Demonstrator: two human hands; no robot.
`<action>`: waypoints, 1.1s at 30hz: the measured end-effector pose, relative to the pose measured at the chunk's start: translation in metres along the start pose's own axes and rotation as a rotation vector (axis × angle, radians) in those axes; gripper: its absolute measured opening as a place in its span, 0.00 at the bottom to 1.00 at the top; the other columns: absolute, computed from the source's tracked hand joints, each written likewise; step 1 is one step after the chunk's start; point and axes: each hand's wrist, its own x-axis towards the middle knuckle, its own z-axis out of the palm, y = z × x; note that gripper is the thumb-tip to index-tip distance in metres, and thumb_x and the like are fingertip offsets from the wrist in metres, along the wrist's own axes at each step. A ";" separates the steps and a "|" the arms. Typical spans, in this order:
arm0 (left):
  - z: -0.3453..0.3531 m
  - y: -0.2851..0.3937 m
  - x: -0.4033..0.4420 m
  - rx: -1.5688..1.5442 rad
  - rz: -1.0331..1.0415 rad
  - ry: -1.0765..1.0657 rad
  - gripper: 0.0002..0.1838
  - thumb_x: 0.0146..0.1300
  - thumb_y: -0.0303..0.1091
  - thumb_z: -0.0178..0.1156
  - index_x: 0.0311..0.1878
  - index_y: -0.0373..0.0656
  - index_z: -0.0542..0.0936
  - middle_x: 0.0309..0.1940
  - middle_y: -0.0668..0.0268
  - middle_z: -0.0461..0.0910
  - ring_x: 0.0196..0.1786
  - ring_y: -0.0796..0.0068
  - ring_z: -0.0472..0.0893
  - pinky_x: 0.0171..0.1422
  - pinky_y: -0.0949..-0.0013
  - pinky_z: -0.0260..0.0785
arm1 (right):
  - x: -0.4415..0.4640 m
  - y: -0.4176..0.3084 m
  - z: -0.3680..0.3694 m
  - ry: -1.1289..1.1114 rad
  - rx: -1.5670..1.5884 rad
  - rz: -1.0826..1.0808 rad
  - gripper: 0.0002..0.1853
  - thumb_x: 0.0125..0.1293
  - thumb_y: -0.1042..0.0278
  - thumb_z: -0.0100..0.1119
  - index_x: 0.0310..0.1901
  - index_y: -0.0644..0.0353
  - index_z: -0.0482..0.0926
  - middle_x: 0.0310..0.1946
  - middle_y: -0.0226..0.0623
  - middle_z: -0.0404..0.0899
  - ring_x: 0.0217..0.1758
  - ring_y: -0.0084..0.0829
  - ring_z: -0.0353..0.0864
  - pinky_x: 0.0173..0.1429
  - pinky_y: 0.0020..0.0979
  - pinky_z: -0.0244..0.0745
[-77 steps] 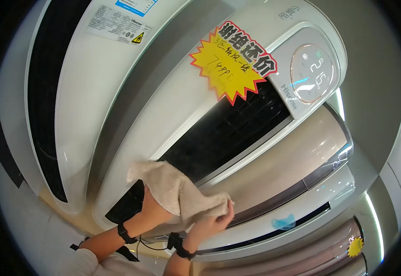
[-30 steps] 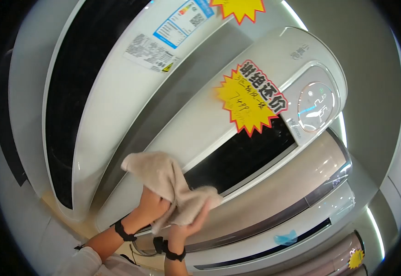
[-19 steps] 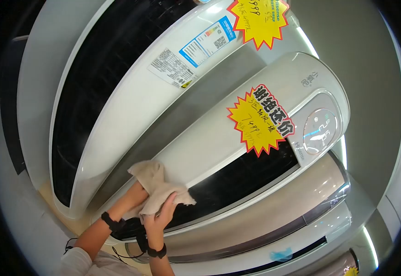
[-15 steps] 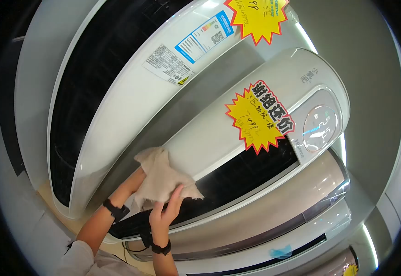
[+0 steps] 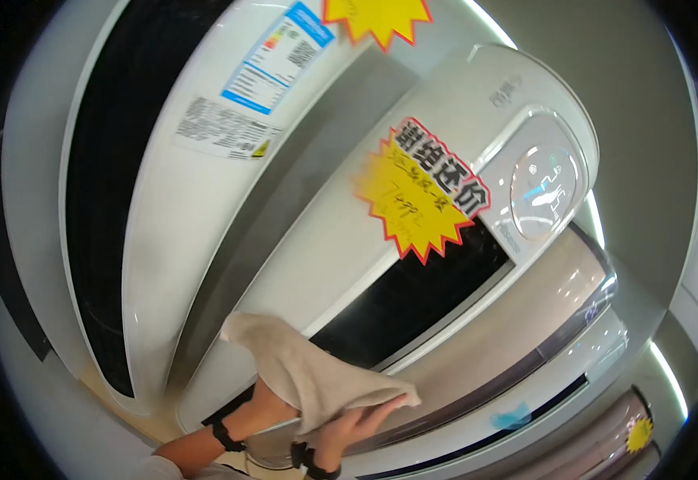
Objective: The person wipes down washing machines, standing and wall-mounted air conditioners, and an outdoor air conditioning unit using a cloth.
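Observation:
A beige cloth [image 5: 309, 360] is spread between my two hands in front of a white standing air conditioner [image 5: 317, 232], over the lower end of its black front strip. My left hand [image 5: 273, 402] reaches up behind the cloth and holds it; its fingers are hidden under the fabric. With its fingers closed on the cloth's right corner, my right hand [image 5: 357, 422] is in front of the neighbouring champagne-coloured unit. A yellow starburst price tag [image 5: 421, 200] sticks to the white unit, below its lit round display [image 5: 545, 192].
Another white unit [image 5: 165, 208] with a black panel and a blue energy label [image 5: 278, 58] stands at left. To the right are the champagne-coloured unit [image 5: 517, 320], a white one [image 5: 557, 384] with a blue patch, and a pinkish one [image 5: 605, 428].
My right hand has moved right and down, pulling the cloth's corner out from the black strip. The cloth is now stretched wider. The view has shifted and tilted slightly.

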 end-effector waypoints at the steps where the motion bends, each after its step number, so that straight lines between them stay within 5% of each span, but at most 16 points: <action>1: 0.004 0.007 -0.003 0.037 0.029 -0.023 0.37 0.60 0.48 0.70 0.70 0.42 0.72 0.66 0.53 0.75 0.71 0.51 0.71 0.77 0.50 0.58 | 0.008 0.002 -0.006 0.034 0.041 0.068 0.35 0.76 0.77 0.44 0.81 0.69 0.47 0.83 0.53 0.48 0.83 0.42 0.56 0.83 0.37 0.50; 6: 0.051 0.028 0.000 -0.126 0.070 -0.179 0.33 0.63 0.47 0.67 0.68 0.43 0.74 0.64 0.53 0.76 0.71 0.51 0.71 0.76 0.46 0.57 | 0.021 0.053 -0.038 -0.003 0.042 0.292 0.33 0.75 0.81 0.42 0.81 0.66 0.53 0.82 0.48 0.54 0.79 0.36 0.61 0.80 0.32 0.54; 11: 0.087 0.055 0.003 0.117 0.219 -0.164 0.30 0.60 0.44 0.66 0.64 0.41 0.77 0.60 0.51 0.78 0.68 0.47 0.73 0.74 0.44 0.59 | 0.036 0.104 -0.051 -0.095 0.126 0.376 0.29 0.72 0.82 0.42 0.75 0.71 0.64 0.73 0.50 0.71 0.73 0.34 0.71 0.75 0.31 0.63; 13: 0.100 0.071 0.013 0.145 0.200 -0.266 0.32 0.57 0.41 0.66 0.65 0.39 0.76 0.58 0.49 0.79 0.66 0.44 0.73 0.73 0.43 0.60 | 0.054 0.109 -0.047 -0.087 0.194 0.313 0.29 0.74 0.82 0.44 0.76 0.66 0.65 0.74 0.47 0.69 0.74 0.34 0.70 0.76 0.29 0.60; 17: 0.102 0.121 0.049 0.280 0.236 -0.214 0.39 0.50 0.33 0.68 0.69 0.35 0.72 0.37 0.49 0.81 0.40 0.45 0.81 0.48 0.51 0.72 | 0.102 0.091 -0.034 -0.107 0.194 0.173 0.28 0.78 0.75 0.51 0.77 0.63 0.64 0.76 0.46 0.67 0.77 0.33 0.67 0.78 0.30 0.58; 23: 0.125 0.122 0.049 0.369 0.221 -0.269 0.39 0.49 0.30 0.66 0.69 0.37 0.72 0.29 0.52 0.78 0.35 0.47 0.80 0.42 0.53 0.71 | 0.093 0.113 -0.036 -0.173 0.250 0.146 0.36 0.73 0.70 0.61 0.80 0.60 0.60 0.78 0.49 0.62 0.80 0.40 0.61 0.80 0.36 0.55; 26: 0.126 0.124 0.054 0.417 0.204 -0.271 0.39 0.49 0.28 0.65 0.69 0.38 0.72 0.26 0.54 0.77 0.32 0.47 0.79 0.39 0.54 0.71 | 0.075 0.128 -0.042 -0.256 0.075 0.184 0.37 0.72 0.72 0.60 0.80 0.61 0.59 0.78 0.51 0.62 0.80 0.40 0.61 0.81 0.35 0.54; 29: 0.124 0.137 0.064 0.532 0.198 -0.173 0.38 0.49 0.28 0.64 0.68 0.42 0.73 0.21 0.54 0.75 0.30 0.47 0.79 0.38 0.55 0.70 | 0.087 0.148 -0.044 -0.219 0.258 0.219 0.29 0.74 0.76 0.52 0.76 0.63 0.65 0.75 0.52 0.67 0.77 0.40 0.67 0.80 0.34 0.56; 33: 0.141 0.120 0.044 0.360 0.046 -0.106 0.31 0.59 0.29 0.63 0.69 0.44 0.74 0.38 0.53 0.79 0.46 0.51 0.79 0.52 0.55 0.70 | 0.142 0.138 -0.050 -0.186 0.355 0.117 0.28 0.69 0.85 0.45 0.71 0.66 0.73 0.67 0.51 0.77 0.69 0.35 0.76 0.72 0.28 0.65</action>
